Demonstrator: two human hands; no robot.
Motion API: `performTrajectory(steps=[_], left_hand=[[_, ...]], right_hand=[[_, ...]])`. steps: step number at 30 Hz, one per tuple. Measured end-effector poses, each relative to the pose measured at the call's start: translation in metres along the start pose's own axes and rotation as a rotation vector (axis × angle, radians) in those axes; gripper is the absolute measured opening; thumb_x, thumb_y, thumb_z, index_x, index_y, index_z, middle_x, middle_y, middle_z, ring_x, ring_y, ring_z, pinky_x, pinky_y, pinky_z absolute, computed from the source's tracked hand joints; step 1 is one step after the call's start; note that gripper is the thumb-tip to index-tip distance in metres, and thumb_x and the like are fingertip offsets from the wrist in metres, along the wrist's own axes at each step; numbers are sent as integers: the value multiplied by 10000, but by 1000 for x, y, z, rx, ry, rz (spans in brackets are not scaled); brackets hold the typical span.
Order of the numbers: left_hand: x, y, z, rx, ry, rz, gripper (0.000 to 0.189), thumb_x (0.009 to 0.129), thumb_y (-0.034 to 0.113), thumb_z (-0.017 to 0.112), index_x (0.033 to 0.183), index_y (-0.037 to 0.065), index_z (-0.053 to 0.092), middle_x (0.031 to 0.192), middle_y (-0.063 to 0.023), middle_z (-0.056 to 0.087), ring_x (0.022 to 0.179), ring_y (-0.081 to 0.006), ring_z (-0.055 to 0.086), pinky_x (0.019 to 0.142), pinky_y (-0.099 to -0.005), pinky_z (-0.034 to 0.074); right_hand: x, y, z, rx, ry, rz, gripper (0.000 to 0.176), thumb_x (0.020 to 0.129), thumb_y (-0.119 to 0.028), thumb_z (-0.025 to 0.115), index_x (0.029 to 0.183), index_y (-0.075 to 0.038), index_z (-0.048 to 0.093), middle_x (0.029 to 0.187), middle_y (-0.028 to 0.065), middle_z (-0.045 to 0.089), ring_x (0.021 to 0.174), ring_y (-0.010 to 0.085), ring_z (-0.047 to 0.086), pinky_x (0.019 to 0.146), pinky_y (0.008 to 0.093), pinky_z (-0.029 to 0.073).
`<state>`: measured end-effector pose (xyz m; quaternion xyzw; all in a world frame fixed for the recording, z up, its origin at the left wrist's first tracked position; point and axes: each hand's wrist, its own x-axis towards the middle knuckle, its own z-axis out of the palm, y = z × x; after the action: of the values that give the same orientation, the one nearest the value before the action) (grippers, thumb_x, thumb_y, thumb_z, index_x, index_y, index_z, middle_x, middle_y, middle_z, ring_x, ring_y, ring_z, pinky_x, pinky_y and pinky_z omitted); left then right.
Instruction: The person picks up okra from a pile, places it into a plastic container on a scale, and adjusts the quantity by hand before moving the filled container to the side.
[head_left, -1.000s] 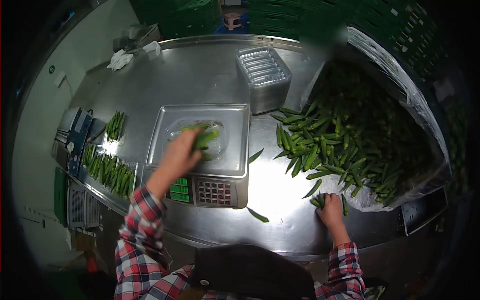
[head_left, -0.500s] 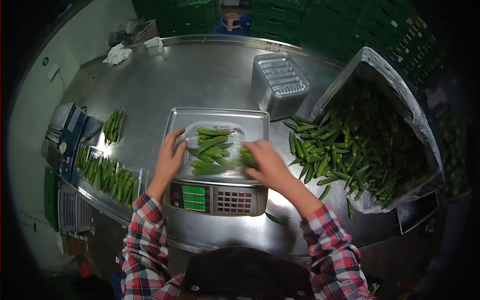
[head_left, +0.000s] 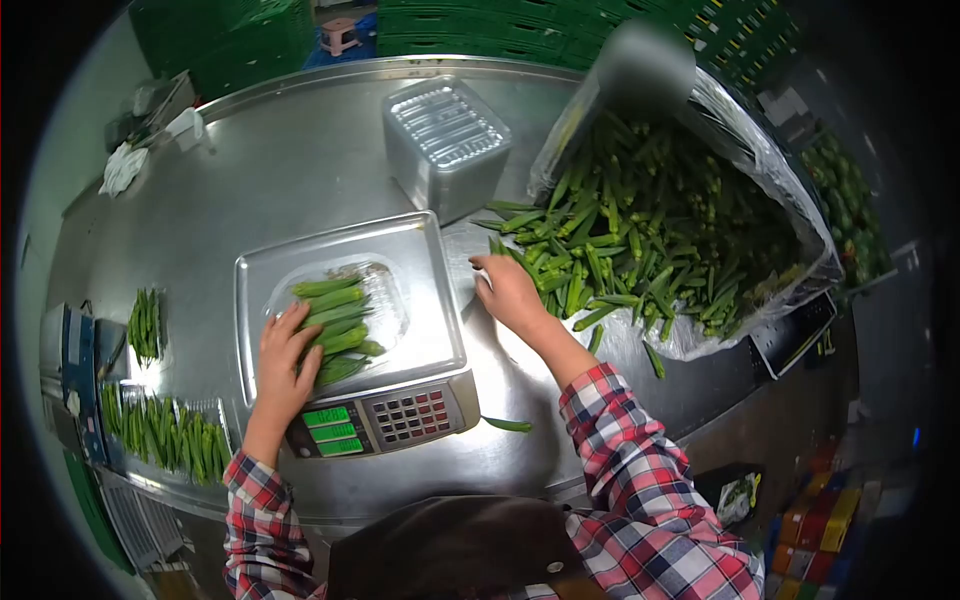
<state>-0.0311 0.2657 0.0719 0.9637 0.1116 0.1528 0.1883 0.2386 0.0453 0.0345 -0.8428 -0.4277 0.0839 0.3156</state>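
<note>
On the scale's metal pan (head_left: 262, 245) lies a clear plastic tray (head_left: 393, 300) with a row of green okra (head_left: 338, 322) side by side in it. My left hand (head_left: 284, 362) rests on the left ends of these pods, fingers stretched out. To the right of the scale (head_left: 405, 410), my right hand (head_left: 517, 297) is beside the left edge of a big okra heap (head_left: 600, 255). Its thumb and fingers are apart, with nothing seen between them. The heap spills from a plastic-lined crate (head_left: 800, 190).
A stack of clear trays (head_left: 447, 140) stands behind the scale. Filled okra trays (head_left: 165, 435) sit at the left, with another okra bunch (head_left: 146, 325) behind. A single okra pod (head_left: 507, 425) lies right of the scale's front. Green crates (head_left: 470, 30) line the back.
My right hand has let go of its okra at the tray and moved right to the heap. My left hand has come onto the tray's okra. The view has turned to the right.
</note>
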Motion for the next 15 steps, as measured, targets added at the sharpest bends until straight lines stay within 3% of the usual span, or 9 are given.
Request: performTrajectory(steps=[3,4,5,7,10,13,15], left_hand=[[19,19,-5,60,122,-31,379,833,204,555,1174,40,535,1349,-161,399,1272,-340,344,1067,-470,209],[28,26,-2,117,133,-82,417,826,244,569,1187,39,527,1368,-170,365,1290,-344,310,1066,-482,204],[31,25,1,142,70,-73,428,825,255,572,1191,39,524,1369,-173,360,1293,-344,304,1065,-485,204],[37,20,6,194,-54,-56,450,821,277,578,1198,38,519,1369,-178,351,1298,-344,292,1064,-492,203],[34,16,0,117,-94,-49,473,791,293,608,1179,35,528,1312,-175,402,1251,-346,342,1069,-492,186],[33,17,-4,62,-124,-62,502,763,306,631,1175,37,529,1293,-171,420,1226,-353,362,1069,-499,179],[32,21,-9,90,-133,-37,537,741,323,649,1181,41,524,1290,-169,423,1222,-356,366,1065,-508,179]], right_hand=[[-28,47,32,-315,-97,-356,410,755,-11,514,1164,-25,520,1183,161,529,1163,335,454,976,435,351],[-37,52,41,-374,-182,-438,488,752,4,498,1236,-43,462,1278,146,468,1263,320,361,1024,440,302],[-43,55,50,-295,-61,-521,365,742,-14,512,1105,-37,532,1116,147,536,1154,318,443,1002,428,323],[-42,50,41,-328,-266,-428,198,726,-59,544,920,-28,558,911,136,527,962,300,498,916,428,373],[-42,50,22,-321,-140,-329,115,701,-107,583,787,-46,539,782,123,469,822,286,480,816,417,395],[-17,44,-1,-390,210,-106,147,716,-149,596,815,-45,561,838,119,500,853,276,483,776,407,393],[1,55,6,-542,156,29,193,738,-194,607,853,-42,577,886,117,517,884,271,482,799,392,395]])
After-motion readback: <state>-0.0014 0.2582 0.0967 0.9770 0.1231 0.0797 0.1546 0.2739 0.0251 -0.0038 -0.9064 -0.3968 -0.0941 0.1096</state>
